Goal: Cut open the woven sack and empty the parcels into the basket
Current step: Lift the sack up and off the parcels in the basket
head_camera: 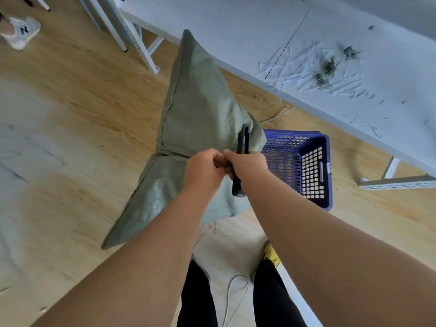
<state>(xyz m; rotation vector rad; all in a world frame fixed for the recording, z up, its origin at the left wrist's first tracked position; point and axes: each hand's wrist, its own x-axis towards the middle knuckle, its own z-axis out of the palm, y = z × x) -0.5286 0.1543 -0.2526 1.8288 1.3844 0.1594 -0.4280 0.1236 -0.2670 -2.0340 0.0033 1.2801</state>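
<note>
Seen from the head camera, a person stood over a grey-green woven sack (195,119) that rose from the wooden floor (70,109) in front of them, both bare forearms stretched toward its gathered middle. The left hand (204,169) had its fingers curled tight into a bunch of the sack's fabric, a grip clamped on the cloth. The right hand (247,165), touching the left at the knuckles, was closed round a dark utility knife (241,161) held upright against the sack, its upper end showing above the fist and its lower end below; whether a blade was out could not be told. The sack's stitched seam ran down its left edge, and its lower corner splayed out over the floor toward the person's left.

Just beside the sack, on its right and partly hidden by it, a blue perforated plastic basket (313,171) sat on the floor with a few loose fibres in the bottom. No parcels showed in it. A white table (271,38) crossed the upper right, its top scattered with cut strands and dark tufts of fibre (330,67). The person's black trouser legs (273,293) appeared at the bottom edge, and another person's sneaker (22,31) at the top left corner.
</note>
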